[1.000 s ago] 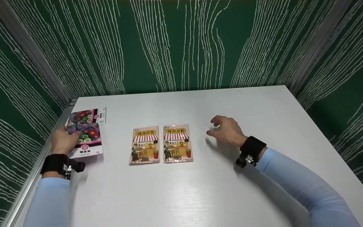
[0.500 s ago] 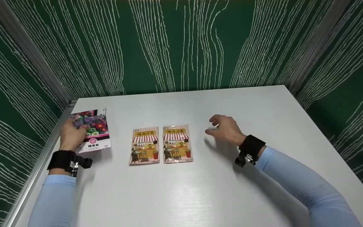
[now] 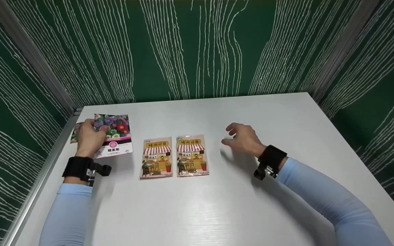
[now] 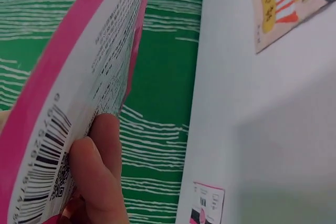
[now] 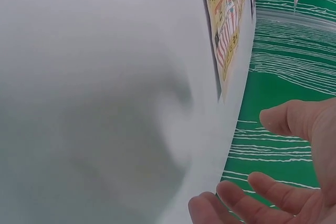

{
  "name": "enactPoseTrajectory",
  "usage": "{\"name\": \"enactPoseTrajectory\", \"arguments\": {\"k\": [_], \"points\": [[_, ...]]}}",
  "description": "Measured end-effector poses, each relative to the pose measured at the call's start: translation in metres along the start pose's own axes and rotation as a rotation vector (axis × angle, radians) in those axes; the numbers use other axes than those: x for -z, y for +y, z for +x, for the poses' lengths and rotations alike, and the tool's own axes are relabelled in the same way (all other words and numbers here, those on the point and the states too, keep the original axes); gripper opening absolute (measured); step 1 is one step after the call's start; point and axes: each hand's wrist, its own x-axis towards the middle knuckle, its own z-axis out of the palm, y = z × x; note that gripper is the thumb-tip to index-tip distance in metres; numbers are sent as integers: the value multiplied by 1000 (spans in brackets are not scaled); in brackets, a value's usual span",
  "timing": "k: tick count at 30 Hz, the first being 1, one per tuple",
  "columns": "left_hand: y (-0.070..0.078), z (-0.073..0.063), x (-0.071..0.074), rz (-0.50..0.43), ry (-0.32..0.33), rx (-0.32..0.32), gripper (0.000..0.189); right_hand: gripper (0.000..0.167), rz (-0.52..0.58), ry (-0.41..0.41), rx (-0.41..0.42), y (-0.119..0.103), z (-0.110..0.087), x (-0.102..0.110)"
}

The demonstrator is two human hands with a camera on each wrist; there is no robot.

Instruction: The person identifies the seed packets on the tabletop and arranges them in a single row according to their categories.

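My left hand [image 3: 91, 138] pinches a flower seed packet [image 3: 116, 131], thumb on its front with the colourful blooms. In the left wrist view the back of this seed packet [image 4: 79, 77] shows a barcode, and curled fingers [image 4: 97, 171] press against it. It is held up over the table, partly overlapping a second flower packet [image 3: 74, 134] that lies at the table's left side. Two pink packets [image 3: 157, 158] with a striped shop awning lie side by side in the middle. To their right my right hand [image 3: 246, 139] hovers with loosely bent fingers, holding nothing.
The white table [image 3: 197, 208] ends at a metal rail along its left edge [image 3: 29, 201]. Green panels [image 3: 197, 51] with white wavy lines enclose the back and both sides.
My left hand has carried the flower seed packet to the right and slightly farther from me, uncovering the left part of the second flower packet. My right hand has barely moved.
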Motion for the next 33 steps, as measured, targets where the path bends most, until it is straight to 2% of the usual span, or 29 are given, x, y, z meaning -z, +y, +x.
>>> {"name": "enactPoseTrajectory", "arguments": {"k": [7, 12, 23, 33], "points": [[17, -6, -10, -45, -25, -32, 65, 56, 3, -2, 6, -2, 1, -1], [24, -9, -21, -77, -46, -47, 67, 57, -3, -5, 9, -5, 2, -3], [39, -16, -70, -163, -119, -81, 59, 58, 22, -16, 13, -9, 3, -7], [54, -26, -104, -180, -165, -113, 55, 58, 52, -15, 20, -10, 3, -10]]}}
